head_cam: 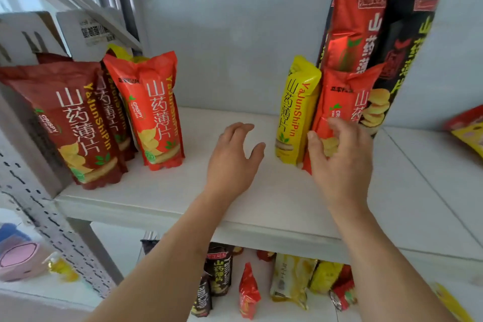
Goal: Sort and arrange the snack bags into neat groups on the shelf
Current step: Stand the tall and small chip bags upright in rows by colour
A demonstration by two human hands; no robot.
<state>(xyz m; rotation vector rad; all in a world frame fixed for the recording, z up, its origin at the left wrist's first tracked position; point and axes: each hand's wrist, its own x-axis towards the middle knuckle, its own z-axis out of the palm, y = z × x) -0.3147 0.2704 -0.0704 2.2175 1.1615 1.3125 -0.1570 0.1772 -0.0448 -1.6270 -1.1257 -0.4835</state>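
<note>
On the white shelf (pixel 162 191), a dark red snack bag (pixel 70 123) and an orange-red bag (pixel 154 110) stand upright at the left, with more bags behind them. At the right stand a yellow bag (pixel 295 110), a small orange-red bag (pixel 339 102), a tall red bag (pixel 352 29) and a tall black bag (pixel 400 60). My right hand (pixel 339 162) grips the lower part of the small orange-red bag. My left hand (pixel 232 157) hovers over the shelf's middle, fingers spread, holding nothing.
A perforated grey upright (pixel 39 206) frames the shelf's left side. Cardboard boxes (pixel 86 31) sit behind the left bags. Another bag (pixel 467 128) lies at the far right. The shelf below holds several loose bags (pixel 290 280) and pink items (pixel 21 259) at left.
</note>
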